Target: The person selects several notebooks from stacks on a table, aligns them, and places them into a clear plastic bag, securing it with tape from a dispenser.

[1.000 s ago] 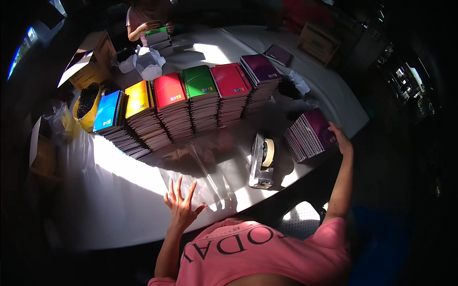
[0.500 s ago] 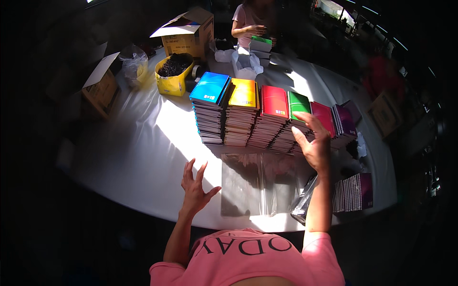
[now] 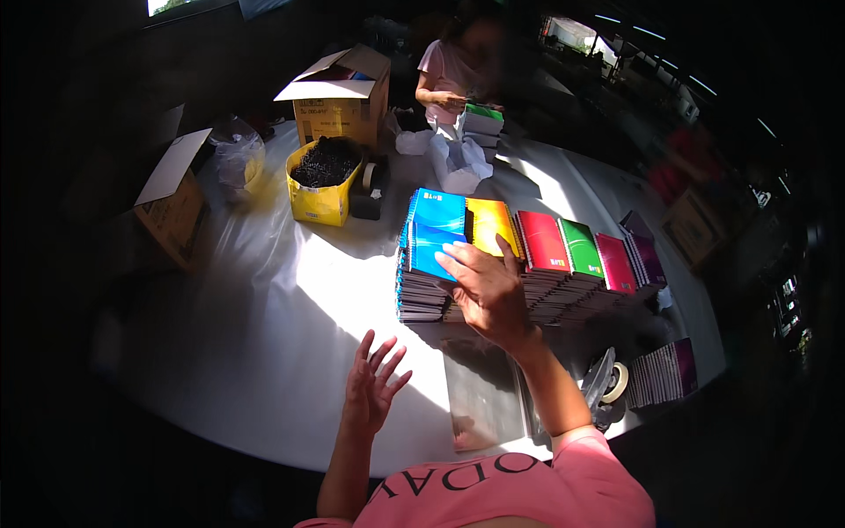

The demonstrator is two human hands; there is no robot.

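Packing workshop, notebook stacks (image 3: 528, 264), cardboard boxes (image 3: 343, 97), tape dispenser (image 3: 607, 387), white table (image 3: 264, 334)

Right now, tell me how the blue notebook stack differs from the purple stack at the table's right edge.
The blue notebook stack stands upright at the left end of the row, with the right hand on top; the purple stack lies apart beside the tape dispenser, fanned and untouched. The blue stack sits in sunlight, the purple one in shade. The left hand hovers open, away from both. Both are spiral notebooks on the white table.
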